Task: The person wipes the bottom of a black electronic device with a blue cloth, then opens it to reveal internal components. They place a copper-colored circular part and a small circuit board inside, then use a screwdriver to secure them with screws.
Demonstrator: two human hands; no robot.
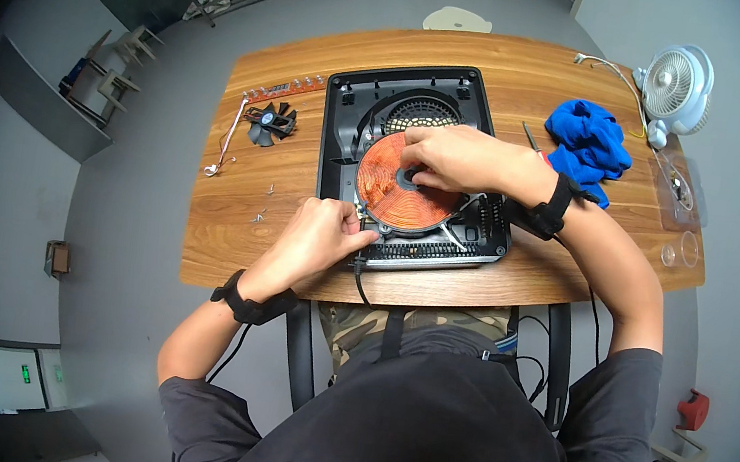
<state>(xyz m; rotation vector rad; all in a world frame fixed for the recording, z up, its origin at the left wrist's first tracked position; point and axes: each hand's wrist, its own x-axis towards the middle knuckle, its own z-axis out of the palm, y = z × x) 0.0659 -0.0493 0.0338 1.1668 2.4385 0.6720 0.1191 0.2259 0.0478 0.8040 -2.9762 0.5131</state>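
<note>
An opened induction cooker's black housing (334,137) lies on the table in front of me. In it sits a round copper coil (383,200) with a dark centre. Over the coil, my right hand (445,159) is closed, its fingertips bent down at the centre hole and gripping the coil there. My left hand (324,236) is at the housing's near-left corner, fingers curled and thumb beside the coil's lower-left rim. What lies between those fingers is hidden. A black cord (360,281) leaves the housing beside the left thumb.
Left of the housing lie a black fan blade unit (270,123), an orange circuit strip (288,89) with a cable, and several small screws (261,217). To the right are a screwdriver (532,138), a blue cloth (587,147), a small fan (677,86) and a clear tray (678,201).
</note>
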